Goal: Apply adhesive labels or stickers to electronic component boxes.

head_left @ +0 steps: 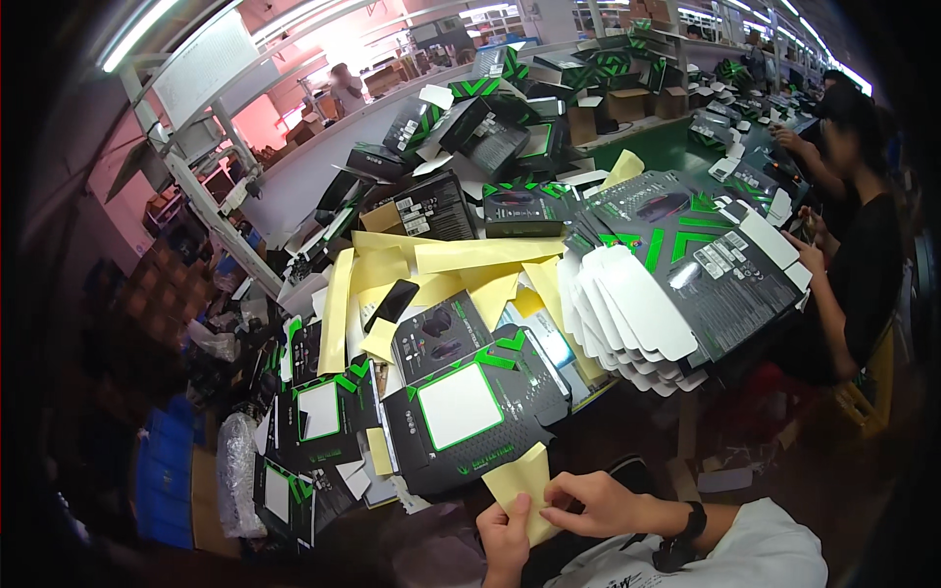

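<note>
Low in the view, close to my body, is a piece of pale yellow paper [518, 477]. My left hand [504, 539] grips its lower left side, thumb on top. At its right edge the bent fingers of my right hand [596, 504] pinch the paper. Just beyond the hands lies a flat black and green printed carton [534, 377] with a white square window. Behind it more yellow sheets [470, 257] lie loosely in a heap. A dark phone-like slab [392, 302] rests on them.
To the right stands a thick stack of unfolded cartons [730, 284] with white flaps. Made-up boxes [480, 132] pile up at the back. More cartons [319, 416] lie left, near bubble wrap [237, 470] and a blue crate [165, 475]. A co-worker [858, 225] works at the right.
</note>
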Action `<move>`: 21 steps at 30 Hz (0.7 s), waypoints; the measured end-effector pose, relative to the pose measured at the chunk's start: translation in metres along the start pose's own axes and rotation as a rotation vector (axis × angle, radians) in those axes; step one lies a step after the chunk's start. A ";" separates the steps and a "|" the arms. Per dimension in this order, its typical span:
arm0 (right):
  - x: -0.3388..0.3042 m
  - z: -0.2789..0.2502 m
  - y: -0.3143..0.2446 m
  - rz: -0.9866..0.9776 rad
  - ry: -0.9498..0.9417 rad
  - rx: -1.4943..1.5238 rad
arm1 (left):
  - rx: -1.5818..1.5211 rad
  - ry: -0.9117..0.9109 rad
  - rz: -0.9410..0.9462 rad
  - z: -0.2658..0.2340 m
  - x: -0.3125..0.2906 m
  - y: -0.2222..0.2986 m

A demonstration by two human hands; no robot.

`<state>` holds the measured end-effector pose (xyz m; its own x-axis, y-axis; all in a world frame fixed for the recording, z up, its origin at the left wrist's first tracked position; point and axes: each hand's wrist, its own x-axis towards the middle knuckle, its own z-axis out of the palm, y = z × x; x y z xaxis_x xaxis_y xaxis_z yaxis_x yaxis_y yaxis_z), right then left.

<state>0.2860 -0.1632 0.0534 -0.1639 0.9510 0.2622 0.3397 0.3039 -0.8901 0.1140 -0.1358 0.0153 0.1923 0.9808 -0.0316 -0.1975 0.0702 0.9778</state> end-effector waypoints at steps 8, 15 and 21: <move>0.002 -0.015 0.015 -0.466 0.123 -0.232 | -0.350 -0.042 -0.273 -0.007 0.012 0.003; 0.022 -0.030 -0.005 -0.487 0.224 -0.250 | -0.255 0.009 -0.189 -0.006 0.026 0.016; 0.024 -0.019 0.015 -0.503 0.127 -0.230 | -0.248 0.055 -0.182 -0.011 0.024 0.012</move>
<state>0.3047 -0.1342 0.0533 -0.2497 0.6810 0.6884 0.4436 0.7124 -0.5438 0.1059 -0.1096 0.0241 0.1946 0.9561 -0.2192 -0.3946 0.2809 0.8749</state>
